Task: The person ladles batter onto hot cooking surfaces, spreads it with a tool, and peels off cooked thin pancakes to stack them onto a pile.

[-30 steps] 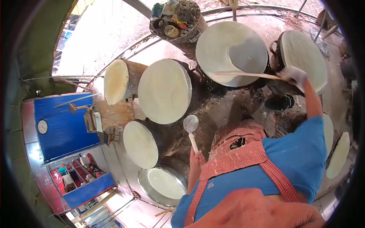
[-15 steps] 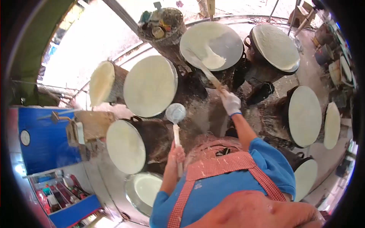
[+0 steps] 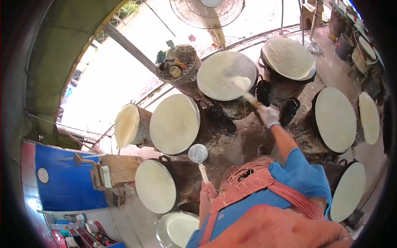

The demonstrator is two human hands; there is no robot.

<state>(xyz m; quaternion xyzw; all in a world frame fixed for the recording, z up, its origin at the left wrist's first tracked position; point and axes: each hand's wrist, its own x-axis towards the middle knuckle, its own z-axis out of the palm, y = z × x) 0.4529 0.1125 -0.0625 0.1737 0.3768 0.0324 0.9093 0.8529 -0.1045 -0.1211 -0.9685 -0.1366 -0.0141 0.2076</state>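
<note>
My right hand (image 3: 269,115), in a white glove, is closed around a wooden paddle (image 3: 250,98). The paddle's blurred far end lies over a round pan (image 3: 211,80) coated with pale batter. Near the lower middle, my bare left hand (image 3: 208,192) grips the handle of a ladle (image 3: 198,153). The ladle's round metal bowl is held up between a batter-covered pan (image 3: 175,124) and my apron. At the bottom, a metal basin (image 3: 163,230) holds pale liquid close to my left forearm.
More batter-coated pans (image 3: 155,186) stand on drum-like stoves around me, several on the right. A cluttered stump-like stand (image 3: 186,78) is at the upper left of the middle pan. A fan (image 3: 206,12) is at the top, buckets (image 3: 344,46) at the upper right.
The view has shifted, bringing the fan into sight. My right hand has swung the paddle around the middle pan, and batter now covers its grey patch. The left hand still holds the ladle.
</note>
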